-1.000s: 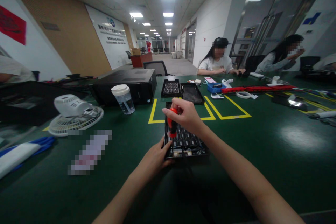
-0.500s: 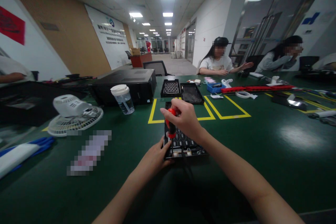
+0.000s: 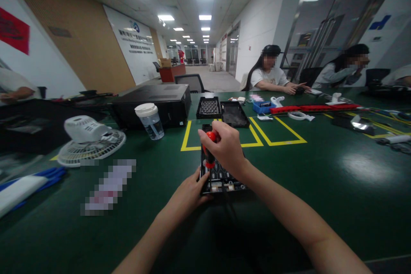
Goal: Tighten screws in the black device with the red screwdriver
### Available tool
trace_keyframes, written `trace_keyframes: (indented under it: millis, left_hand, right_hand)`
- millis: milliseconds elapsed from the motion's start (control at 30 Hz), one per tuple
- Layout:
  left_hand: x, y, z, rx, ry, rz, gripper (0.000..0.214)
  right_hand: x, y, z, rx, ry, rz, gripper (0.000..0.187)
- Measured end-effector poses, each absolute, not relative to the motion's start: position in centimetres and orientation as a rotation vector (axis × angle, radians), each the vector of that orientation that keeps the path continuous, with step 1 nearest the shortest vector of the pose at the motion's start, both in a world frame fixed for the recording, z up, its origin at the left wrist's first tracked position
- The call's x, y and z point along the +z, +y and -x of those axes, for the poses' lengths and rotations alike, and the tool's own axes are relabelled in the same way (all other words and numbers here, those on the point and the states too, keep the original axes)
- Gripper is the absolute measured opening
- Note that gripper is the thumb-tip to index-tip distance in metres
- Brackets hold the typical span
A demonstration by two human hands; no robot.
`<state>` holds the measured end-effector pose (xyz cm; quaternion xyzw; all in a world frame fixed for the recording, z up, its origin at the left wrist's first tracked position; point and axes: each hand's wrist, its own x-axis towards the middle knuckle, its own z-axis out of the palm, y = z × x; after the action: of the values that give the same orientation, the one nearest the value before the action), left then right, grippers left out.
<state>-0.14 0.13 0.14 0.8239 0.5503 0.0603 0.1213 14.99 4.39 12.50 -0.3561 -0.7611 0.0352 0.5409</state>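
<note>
My right hand [image 3: 229, 145] is closed around the red-and-black handle of a screwdriver [image 3: 210, 163]. The screwdriver stands nearly upright, its shaft pointing down at the near left corner of a black case [image 3: 221, 192]. That case has rows of dark and metallic pieces inside, and small metal parts lie along its near edge. My left hand [image 3: 194, 190] grips the case's near left side, thumb on the rim by the shaft and fingers partly underneath. The screwdriver's tip is too small to make out, and my right hand hides the middle of the case.
Ahead lie another black tray of bits [image 3: 209, 107] and a black lid [image 3: 234, 113]. On the left are a lidded cup [image 3: 150, 122], a white fan [image 3: 91, 141] and a black computer case [image 3: 160, 98]. A blue bin [image 3: 262, 107] stands ahead right. People sit across the table.
My right hand has turned slightly on the screwdriver handle, its thumb a little shifted. The case and my left hand stay put. A person across the table has lowered an outstretched hand.
</note>
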Motion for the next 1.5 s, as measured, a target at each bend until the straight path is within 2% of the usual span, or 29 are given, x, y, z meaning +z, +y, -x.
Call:
trace_keyframes:
  millis: [300,567,733,900,1133,1300,1400,1500]
  left_hand:
    - [0.0,0.3,0.2,0.176,1.611,-2.400,0.067]
    - [-0.2,0.3,0.2,0.188,1.604,-2.413,0.068]
    - [0.0,0.2,0.1,0.210,1.605,-2.405,0.066]
    - [-0.3,0.2,0.3,0.235,1.589,-2.407,0.067]
    - [-0.1,0.1,0.2,0.226,1.605,-2.403,0.068]
    - [-0.2,0.3,0.2,0.229,1.601,-2.416,0.069]
    - [-0.4,0.3,0.3,0.237,1.597,-2.425,0.070]
    - [-0.5,0.3,0.3,0.246,1.588,-2.435,0.069]
  right_hand:
    - [12.3,4.4,-14.9,0.094,-1.768,0.885,0.038]
    - [12.2,4.7,-14.7,0.566,-1.798,0.772,0.020]
    - [12.0,5.4,-14.5,1.019,-1.755,0.585,0.027]
    - [11.0,6.7,-14.2,1.324,-1.589,0.503,0.042]
    - [10.0,8.2,-14.2,1.668,-1.541,0.179,0.035]
    - [10.1,8.0,-14.4,1.876,-1.583,0.056,0.043]
    - [9.8,8.1,-14.6,1.924,-1.595,-0.013,0.045]
    - [9.4,8.5,-14.9,1.934,-1.579,-0.089,0.039]
